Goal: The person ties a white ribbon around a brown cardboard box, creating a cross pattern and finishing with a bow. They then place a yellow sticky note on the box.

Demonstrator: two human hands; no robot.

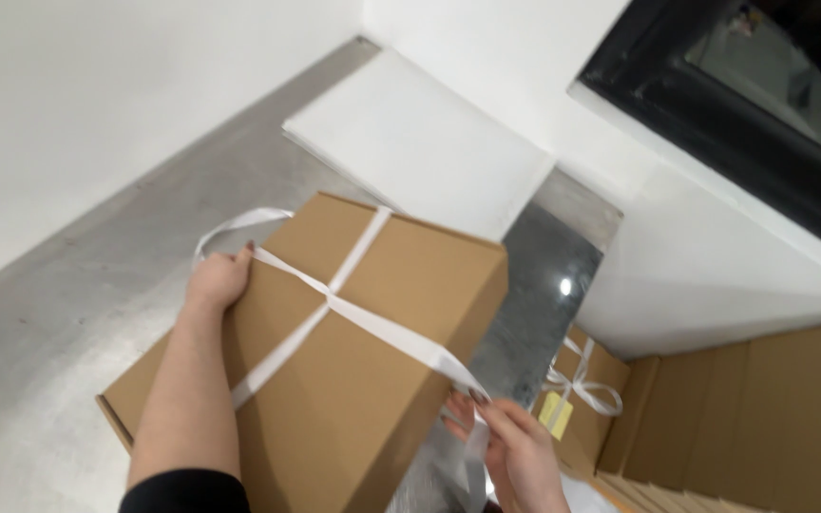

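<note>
**Brown cardboard box bound with white ribbon, held by two hands**

Grey concrete floor (68, 313) is seen at 9 o'clock, running up beside a white wall. The left hand (219, 280) is laid at about 10 o'clock on the large brown box (353, 380), at its far left edge, with the fingers curled over the white ribbon (372, 328) where a loop of it arches off the box. Ribbon is pressed down there rather than pinched. The box is tilted, and its top face is crossed by two ribbon bands that meet near the centre of the view. At 12 o'clock a flat white board (420, 142) is leaned against the wall, just behind the box. The right hand (515, 446) is found at 5 o'clock, by the box's near right corner, with the ribbon's end gripped between fingertips and drawn taut. At 4 o'clock a smaller brown box (589, 399) is seen, tied with a white bow and bearing a yellow tag (555, 414). Flat cardboard sheets (762, 408) are stacked at 3 to 4 o'clock, below a black-framed window (715, 104).
</note>
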